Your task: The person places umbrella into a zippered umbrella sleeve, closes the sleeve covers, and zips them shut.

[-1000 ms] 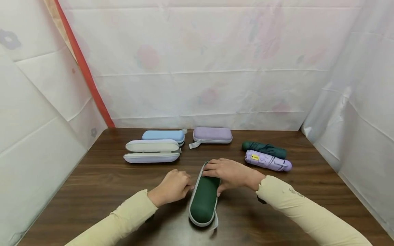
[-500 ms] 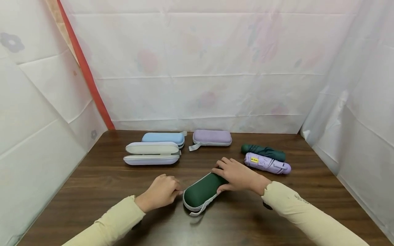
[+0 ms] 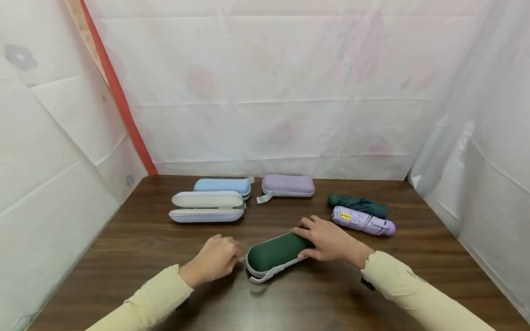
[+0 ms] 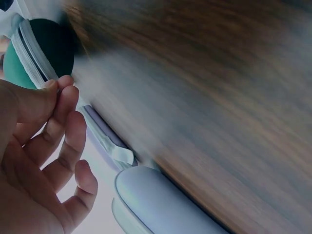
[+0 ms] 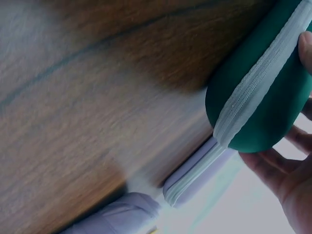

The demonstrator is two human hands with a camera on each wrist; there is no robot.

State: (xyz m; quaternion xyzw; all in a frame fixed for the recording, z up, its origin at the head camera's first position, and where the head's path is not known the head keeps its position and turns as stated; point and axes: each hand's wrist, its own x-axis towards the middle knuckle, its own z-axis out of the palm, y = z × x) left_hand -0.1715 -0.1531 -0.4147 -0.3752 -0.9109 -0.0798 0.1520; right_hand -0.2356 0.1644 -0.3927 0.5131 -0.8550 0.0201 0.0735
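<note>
A dark green hard zip case (image 3: 277, 252) with a pale grey zipper band and a grey strap loop lies slanted on the table in the head view. My right hand (image 3: 331, 240) grips its right end from above, thumb on the near side and fingers across the far side. At the left end, my left hand (image 3: 216, 259) pinches the zipper pull between thumb and forefinger, which hide it. The left wrist view shows those fingertips at the zipper band (image 4: 30, 56), where a thin dark line runs between the two tapes. In the right wrist view, the zipper (image 5: 251, 92) round the other end looks closed.
Toward the back left, a pale lavender case (image 3: 207, 215) stands gaping in front of a blue case (image 3: 221, 185). A purple case (image 3: 288, 185) lies beside them. Folded umbrellas, one dark green (image 3: 362, 205) and one lilac (image 3: 363, 220), lie at the right on the wooden table (image 3: 136, 239).
The green case has swung from nearly lengthwise to slanted sideways, its near end turning left. My right hand has shifted right with it; my left hand has moved slightly left and stays at its edge.
</note>
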